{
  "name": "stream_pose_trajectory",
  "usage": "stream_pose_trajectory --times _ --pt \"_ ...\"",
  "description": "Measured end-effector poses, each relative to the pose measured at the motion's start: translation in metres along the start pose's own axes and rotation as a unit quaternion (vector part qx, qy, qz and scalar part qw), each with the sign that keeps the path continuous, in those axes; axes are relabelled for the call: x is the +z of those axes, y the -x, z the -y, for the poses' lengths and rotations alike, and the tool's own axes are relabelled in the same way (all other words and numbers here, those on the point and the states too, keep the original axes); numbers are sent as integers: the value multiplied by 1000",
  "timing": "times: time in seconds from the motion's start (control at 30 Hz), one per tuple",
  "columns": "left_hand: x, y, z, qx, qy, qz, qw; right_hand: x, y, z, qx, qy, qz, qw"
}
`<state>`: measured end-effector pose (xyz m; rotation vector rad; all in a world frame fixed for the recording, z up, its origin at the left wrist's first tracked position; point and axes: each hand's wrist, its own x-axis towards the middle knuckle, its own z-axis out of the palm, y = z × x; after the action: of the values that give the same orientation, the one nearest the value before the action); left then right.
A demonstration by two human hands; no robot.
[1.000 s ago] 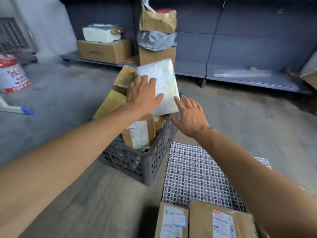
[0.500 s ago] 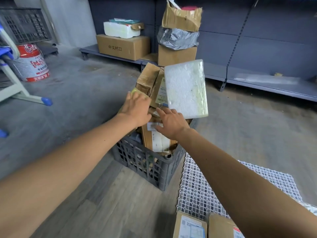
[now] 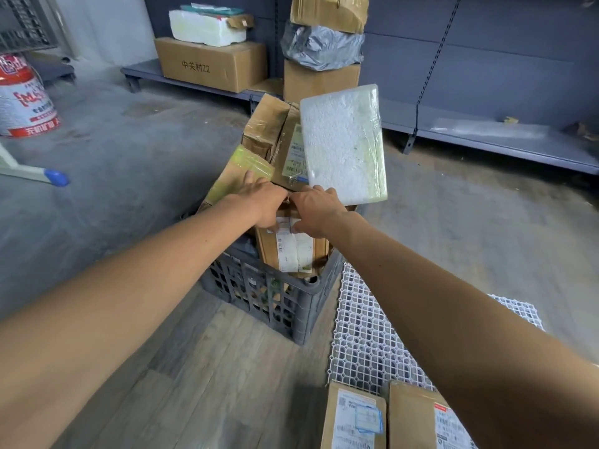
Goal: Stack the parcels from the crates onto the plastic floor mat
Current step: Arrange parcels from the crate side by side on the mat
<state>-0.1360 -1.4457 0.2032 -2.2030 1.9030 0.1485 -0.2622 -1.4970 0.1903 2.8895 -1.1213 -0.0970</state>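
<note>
Foam slab point(image 3: 345, 144) leaning above labelled box point(image 3: 293, 251), grey crate point(image 3: 259, 293)

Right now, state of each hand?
Left hand: grips the top edge of the labelled cardboard parcel in the crate.
Right hand: grips the same parcel's top edge.

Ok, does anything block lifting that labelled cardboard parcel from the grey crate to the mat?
The white foam slab leans over the labelled brown cardboard parcel, above the right hand and left hand gripping it. Toward the white plastic grid mat, only the rim of the grey crate.
</note>
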Motion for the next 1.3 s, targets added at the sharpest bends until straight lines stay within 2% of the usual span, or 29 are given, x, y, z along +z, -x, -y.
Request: stream_pose_trajectory --times 0.13,0.27,0.43,0.53,0.6,0.7,0.83,1.0,1.17,1.3 --pt "1 -2 6 2 27 1 1000 -6 -1 -2 8 -48 15 999" --pt "-17 7 6 38 111 1 993 -18 5 -12 5 -124 37 992" --pt "-62 15 6 85 156 -33 984 -55 24 -35 3 -190 -10 982" --pt "-88 20 3 96 265 -73 957 -85 45 -63 19 -229 -41 972" --pt "-95 21 -4 97 353 -104 925 -100 65 -88 43 -265 -58 962" --pt "-95 21 -23 104 433 -101 889 -109 99 -129 77 -368 -54 925" --pt "-87 23 -62 132 436 -58 888 -95 141 -182 109 -498 -19 860" --pt "-72 19 -117 173 393 -15 903 -45 183 -230 138 -570 53 808" --pt "-40 11 -175 197 341 1 919 3 212 -257 191 -524 147 816" --pt "0 1 -231 227 279 17 933 34 234 -270 215 -493 171 825"
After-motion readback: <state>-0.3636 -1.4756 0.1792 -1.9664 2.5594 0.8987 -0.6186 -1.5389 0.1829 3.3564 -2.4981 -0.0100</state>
